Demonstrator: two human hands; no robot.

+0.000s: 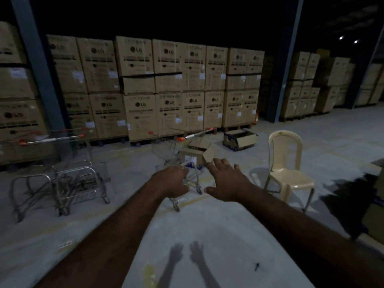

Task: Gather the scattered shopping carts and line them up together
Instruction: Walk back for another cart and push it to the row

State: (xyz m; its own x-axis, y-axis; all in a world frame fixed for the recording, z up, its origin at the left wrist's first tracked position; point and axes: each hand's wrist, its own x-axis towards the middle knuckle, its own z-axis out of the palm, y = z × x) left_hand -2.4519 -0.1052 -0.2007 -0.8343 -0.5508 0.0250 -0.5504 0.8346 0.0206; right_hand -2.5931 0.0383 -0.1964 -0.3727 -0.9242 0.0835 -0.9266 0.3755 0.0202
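Observation:
A lone wire shopping cart [176, 146] with orange handle ends stands mid-floor, and a cardboard box [195, 154] rests in or against it. At the left, a group of two or three carts [62, 179] is nested together by the stacked cartons. Both my arms reach forward toward the lone cart. My left hand [172, 181] is in front of the cart's lower frame with its fingers curled; whether it touches the frame is unclear. My right hand [225, 179] is spread flat, fingers apart, holding nothing, just right of the cart.
A cream plastic chair [288, 169] stands right of the lone cart. An open cardboard box [241, 139] lies on the floor behind. Stacked cartons on pallets [166, 90] wall off the back. Blue steel columns [39, 65] rise at left and right. A dark object [369, 196] sits at the right edge.

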